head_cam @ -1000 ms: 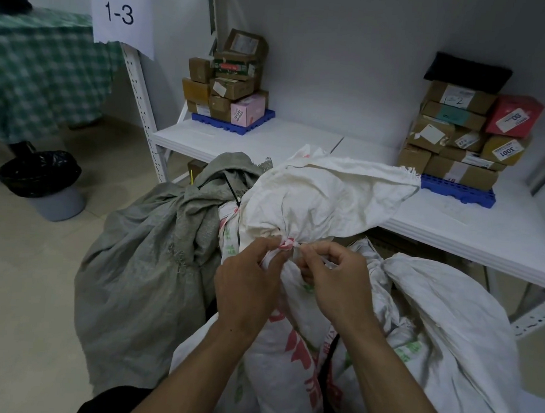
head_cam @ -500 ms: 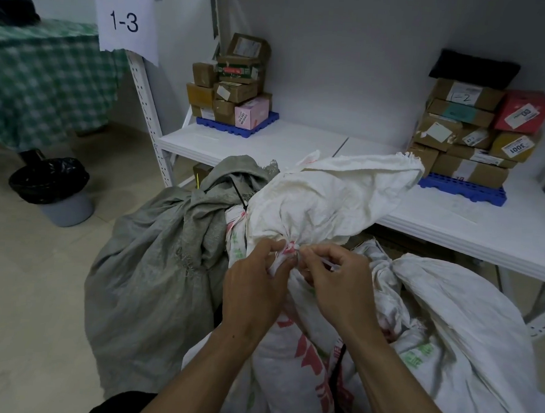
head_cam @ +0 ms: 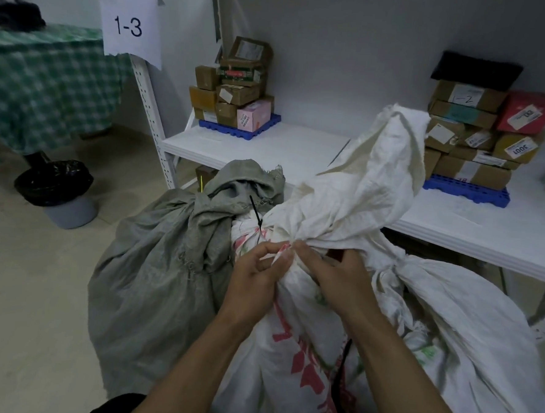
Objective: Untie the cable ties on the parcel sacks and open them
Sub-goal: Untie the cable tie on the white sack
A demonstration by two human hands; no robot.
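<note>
I am working the tie (head_cam: 283, 251) at the cinched neck of the white sack (head_cam: 354, 211), just right of the grey sack (head_cam: 165, 263). My left hand (head_cam: 254, 278) and right hand (head_cam: 340, 280) are both pinching there; next I judge it needs loosening, then spreading the mouth.

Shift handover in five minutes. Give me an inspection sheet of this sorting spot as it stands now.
Surface: white shelf, bare in the middle.
Job's things: white sack gathered at the neck by a pink-white tie; grey sack closed; black cable tie on another white bundle between them.
Clutter: two parcel stacks on blue pallets.
Grippers: left hand and right hand both pinch at the tie.
Cables: nothing seen.
Surroundings: "1-3" sign, lined bin, checked cloth.
</note>
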